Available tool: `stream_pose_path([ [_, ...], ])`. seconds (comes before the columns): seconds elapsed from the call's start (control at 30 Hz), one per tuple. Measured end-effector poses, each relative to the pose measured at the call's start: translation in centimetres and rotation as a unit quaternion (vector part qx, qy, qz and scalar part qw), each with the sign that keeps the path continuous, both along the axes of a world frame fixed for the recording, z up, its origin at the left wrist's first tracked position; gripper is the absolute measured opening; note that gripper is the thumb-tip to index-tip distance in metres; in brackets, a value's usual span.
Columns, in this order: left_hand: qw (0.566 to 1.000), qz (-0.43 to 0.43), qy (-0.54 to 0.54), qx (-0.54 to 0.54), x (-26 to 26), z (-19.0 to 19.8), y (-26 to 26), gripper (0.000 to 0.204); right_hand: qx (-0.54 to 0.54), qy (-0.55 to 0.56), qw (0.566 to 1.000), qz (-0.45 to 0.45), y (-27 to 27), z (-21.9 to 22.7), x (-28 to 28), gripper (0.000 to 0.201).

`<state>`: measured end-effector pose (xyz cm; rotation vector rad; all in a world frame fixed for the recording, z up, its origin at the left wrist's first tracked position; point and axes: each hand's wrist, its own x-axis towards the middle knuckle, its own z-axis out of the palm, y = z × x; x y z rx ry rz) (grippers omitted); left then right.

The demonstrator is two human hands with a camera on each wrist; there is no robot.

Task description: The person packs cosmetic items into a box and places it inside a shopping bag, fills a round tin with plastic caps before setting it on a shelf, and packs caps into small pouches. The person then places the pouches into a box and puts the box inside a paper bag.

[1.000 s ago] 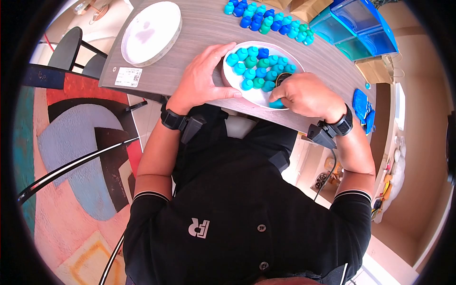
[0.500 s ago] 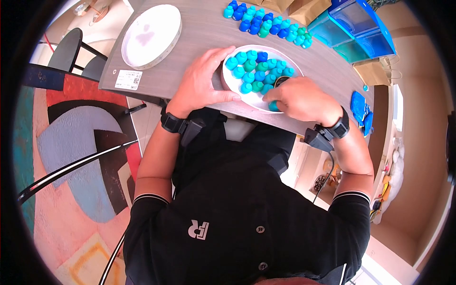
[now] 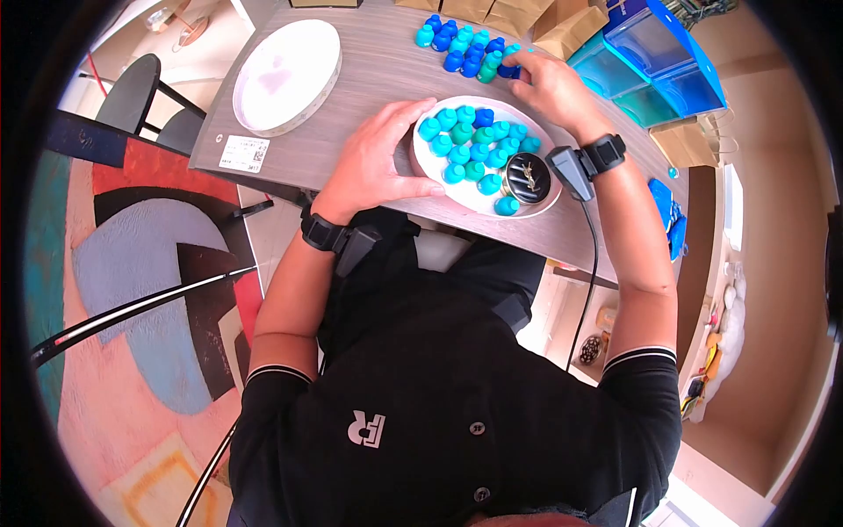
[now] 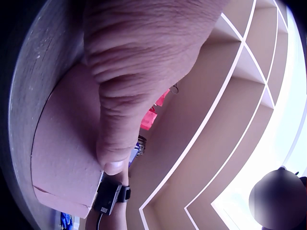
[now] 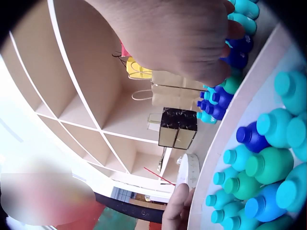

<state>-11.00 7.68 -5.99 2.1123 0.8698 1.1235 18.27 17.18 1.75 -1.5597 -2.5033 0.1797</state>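
My left hand (image 3: pixel 379 162) holds the left end of a round, pale-pink-walled box (image 3: pixel 424 164), fingers along its far side and thumb at the near rim. In the left wrist view the thumb lies against the box's outer wall (image 4: pixel 67 143). Inside are several small teal, green and blue bottles (image 3: pixel 461 132) and a round black piece (image 3: pixel 526 178) with a gold sprig. Beyond the box, my right hand (image 3: pixel 558 92) pinches a dark blue bottle (image 5: pixel 238 55) in the group on the table; its fingers hide part of that bottle.
More small bottles (image 3: pixel 452 61) stand in rows at the back. A white round lid (image 3: pixel 285 75) lies at the left, near a paper label (image 3: pixel 243 153). Brown paper bags (image 3: pixel 509 22) and a blue drawer unit (image 3: pixel 654 66) stand at the back right. Blue packets (image 3: pixel 672 220) lie at the right edge.
My right hand has left the near right part of the box and moved away to the bottles at the back, uncovering the black piece. The left hand stays on the box.
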Motion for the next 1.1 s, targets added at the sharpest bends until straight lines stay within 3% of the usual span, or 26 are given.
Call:
stream_pose_path([
  [0.1,1.0,-0.005,0.001,-0.006,0.0,0.1,0.0,0.1,0.069,-0.029,0.997,0.014,0.6,-1.1,-1.9,0.028],
  [0.33,1.0,0.012,-0.008,0.014,0.2,-0.3,0.1,0.099,0.046,-0.048,0.998,0.005,2.4,-3.0,-2.2,0.025],
  [0.43,1.0,0.004,-0.003,0.002,0.1,-0.1,0.0,0.099,0.059,-0.039,0.997,0.004,0.3,-1.0,-1.6,0.023],
  [0.5,1.0,0.001,0.003,-0.014,0.0,-0.3,0.1,0.1,0.107,0.056,0.992,0.037,-2.4,1.6,-1.3,0.019],
  [0.6,1.0,0.002,-0.028,0.014,0.3,-0.8,0.2,0.098,0.005,0.11,0.994,0.011,-7.8,5.5,-1.3,0.018],
  [0.67,0.999,0.001,-0.031,0.016,0.3,-0.6,0.3,0.097,-0.184,0.248,0.95,0.042,-10.6,6.3,-0.7,0.017],
  [0.77,0.999,0.0,-0.03,0.021,0.3,-0.6,0.3,0.097,-0.146,0.15,0.966,0.153,-12.8,5.4,-0.9,0.015],
  [0.87,1.0,0.003,-0.026,0.016,0.3,-0.5,0.2,0.097,-0.089,0.064,0.985,0.13,-13.8,4.1,-1.8,0.016],
  [1.1,0.999,0.012,-0.009,0.028,0.3,-0.3,0.1,0.096,-0.064,-0.012,0.988,0.137,-13.0,1.6,-2.1,0.013],
])
